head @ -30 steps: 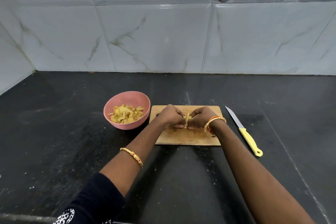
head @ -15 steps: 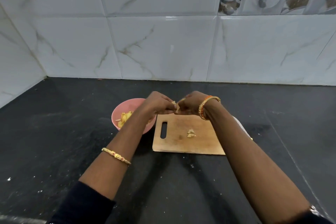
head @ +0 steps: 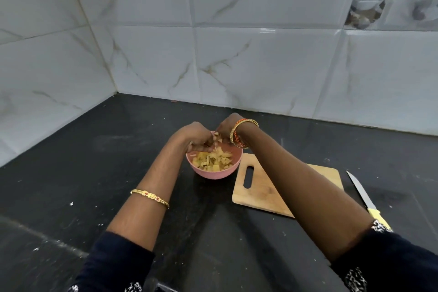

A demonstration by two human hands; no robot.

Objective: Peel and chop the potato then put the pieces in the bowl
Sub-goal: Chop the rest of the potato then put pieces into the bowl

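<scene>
Left hand (head: 198,136) over near-left rim of pink bowl (head: 213,172), fingers curled downward, tips among potato pieces (head: 213,160); whether grip holds any, cannot tell. Bowl sits on black table (head: 71,161), heaped with yellow pieces. Right hand (head: 226,127) above far rim, fingers bunched downward, pinching pieces (bangles on wrist). Cutting board (head: 258,193) just right of bowl. Knife (head: 362,194) beyond board, flat on table.

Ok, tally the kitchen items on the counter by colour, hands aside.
Pink: 1, the bowl of potato pieces
Wood-brown: 1, the chopping board
Yellow-handled: 1, the knife
Total: 3
</scene>
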